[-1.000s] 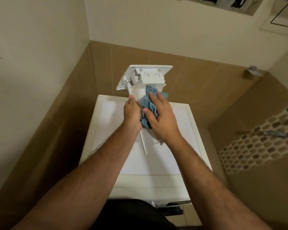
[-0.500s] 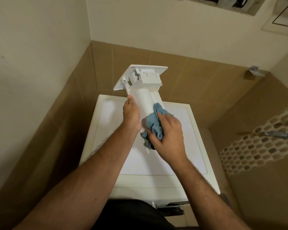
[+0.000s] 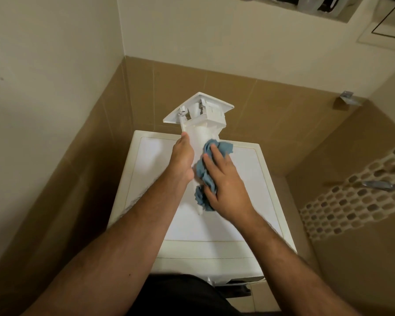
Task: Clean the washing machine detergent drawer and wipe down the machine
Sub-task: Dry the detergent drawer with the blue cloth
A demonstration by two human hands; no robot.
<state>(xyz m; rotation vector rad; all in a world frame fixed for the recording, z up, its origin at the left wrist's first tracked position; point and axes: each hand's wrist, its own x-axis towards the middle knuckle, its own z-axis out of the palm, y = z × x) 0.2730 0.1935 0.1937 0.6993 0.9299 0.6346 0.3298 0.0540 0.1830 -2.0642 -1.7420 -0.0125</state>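
Since the frame half a second earlier, the right hand (image 3: 226, 183) and the blue cloth (image 3: 206, 176) have shifted up the detergent drawer (image 3: 201, 124) toward its front panel, and the drawer has rotated slightly so that a corner of the panel points away from the person.

The drawer is held above the top panel of the washing machine (image 3: 249, 169), standing on end with the front panel uppermost; whether its lower end touches the machine cannot be determined.

The left hand (image 3: 183, 158) is closed around the drawer's left edge, thumb extended upward along it. The right hand is laid flat with fingers spread, pressing the bunched cloth against the drawer's right side. Part of the cloth hangs below the palm, over the machine top.

The machine stands in a corner of brown-tiled walls.
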